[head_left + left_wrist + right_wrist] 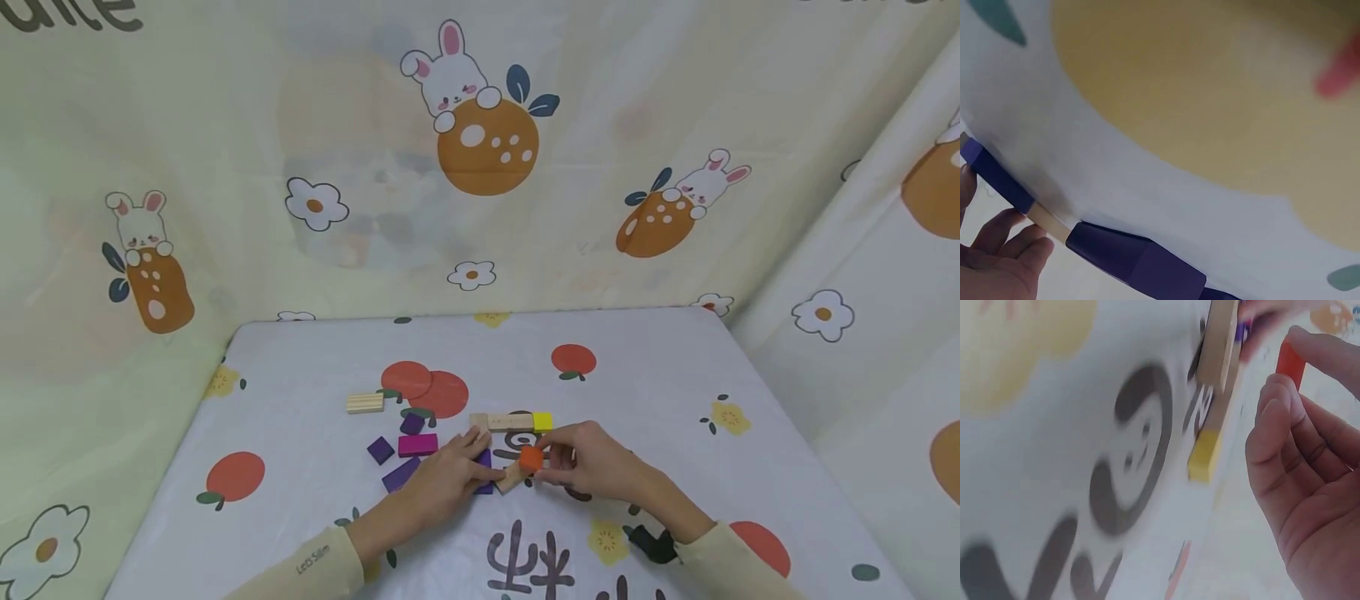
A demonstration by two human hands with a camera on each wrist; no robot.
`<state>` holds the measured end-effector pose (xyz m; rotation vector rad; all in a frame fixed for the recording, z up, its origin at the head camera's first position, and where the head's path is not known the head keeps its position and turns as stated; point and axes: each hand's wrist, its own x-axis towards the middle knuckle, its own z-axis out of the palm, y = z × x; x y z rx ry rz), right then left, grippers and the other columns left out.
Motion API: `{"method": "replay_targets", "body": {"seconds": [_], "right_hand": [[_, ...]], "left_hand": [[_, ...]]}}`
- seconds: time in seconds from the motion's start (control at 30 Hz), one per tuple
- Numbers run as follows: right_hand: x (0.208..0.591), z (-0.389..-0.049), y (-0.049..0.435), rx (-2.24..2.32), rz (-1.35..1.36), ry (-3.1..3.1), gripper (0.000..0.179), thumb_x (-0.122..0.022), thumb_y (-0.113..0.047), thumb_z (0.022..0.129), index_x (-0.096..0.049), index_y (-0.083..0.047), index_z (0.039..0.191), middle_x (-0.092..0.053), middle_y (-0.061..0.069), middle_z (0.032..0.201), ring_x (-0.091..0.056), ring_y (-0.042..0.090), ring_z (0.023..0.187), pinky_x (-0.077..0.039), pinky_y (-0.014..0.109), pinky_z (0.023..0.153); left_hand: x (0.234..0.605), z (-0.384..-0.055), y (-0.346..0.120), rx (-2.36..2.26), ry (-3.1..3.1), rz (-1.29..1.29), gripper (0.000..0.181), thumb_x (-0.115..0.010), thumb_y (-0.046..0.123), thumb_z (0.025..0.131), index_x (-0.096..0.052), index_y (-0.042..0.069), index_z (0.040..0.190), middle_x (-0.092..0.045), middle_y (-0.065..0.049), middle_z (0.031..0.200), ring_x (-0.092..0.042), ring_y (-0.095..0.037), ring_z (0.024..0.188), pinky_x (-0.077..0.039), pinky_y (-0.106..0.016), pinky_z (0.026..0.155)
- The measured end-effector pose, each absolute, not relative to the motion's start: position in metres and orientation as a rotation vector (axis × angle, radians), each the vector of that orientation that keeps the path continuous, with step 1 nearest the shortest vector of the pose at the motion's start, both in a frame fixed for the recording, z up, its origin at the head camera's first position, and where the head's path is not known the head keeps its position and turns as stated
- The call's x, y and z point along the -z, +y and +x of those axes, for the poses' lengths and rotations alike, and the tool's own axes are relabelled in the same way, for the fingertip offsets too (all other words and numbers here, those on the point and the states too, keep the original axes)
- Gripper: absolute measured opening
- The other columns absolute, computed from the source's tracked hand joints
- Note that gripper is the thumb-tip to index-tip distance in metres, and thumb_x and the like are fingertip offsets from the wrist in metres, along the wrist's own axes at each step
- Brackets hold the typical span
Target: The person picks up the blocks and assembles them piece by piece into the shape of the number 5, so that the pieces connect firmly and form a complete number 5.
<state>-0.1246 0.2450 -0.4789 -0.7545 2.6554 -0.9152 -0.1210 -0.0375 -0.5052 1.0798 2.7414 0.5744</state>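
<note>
The printed white tabletop (pixel 645 400) carries a magenta block (pixel 417 445). One purple cube (pixel 412 423) sits just beyond that block, a second cube (pixel 380 450) just left, a purple slab (pixel 401 474) on its near side; a grooved wooden piece (pixel 364 403) lies beyond and left of it. Right of it are a partly covered purple block (pixel 486 479), an angled wooden bar (pixel 507 480) and a wooden row (pixel 510 422) ending in a yellow block (pixel 542 422).

Open bench (pixel 652 392) stretches right of a yellow block (pixel 542 422) to the far edge, where a curtain (pixel 360 108) bars the way; a pink block (pixel 417 446) and, opposite, an orange block (pixel 532 459) in the right hand (pixel 592 460) flank the left hand (pixel 442 479).
</note>
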Motion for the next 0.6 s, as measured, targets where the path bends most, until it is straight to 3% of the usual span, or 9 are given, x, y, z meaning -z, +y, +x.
{"method": "replay_targets", "body": {"seconds": [0.6], "right_hand": [[0.501, -0.136, 0.274, 0.738, -0.576, 2.707, 0.033, -0.088, -0.026, 0.088, -0.076, -0.011, 0.116, -0.058, -0.013, 0.072, -0.051, 0.001, 0.064, -0.046, 0.019, 0.056]], "left_hand": [[0.508, -0.121, -0.037, -0.599, 2.752, 1.054, 0.028, -0.067, 0.02, 0.104, -0.077, 0.028, 0.129, -0.051, -0.014, 0.162, -0.042, -0.037, 0.156, -0.04, -0.053, 0.124]]}}
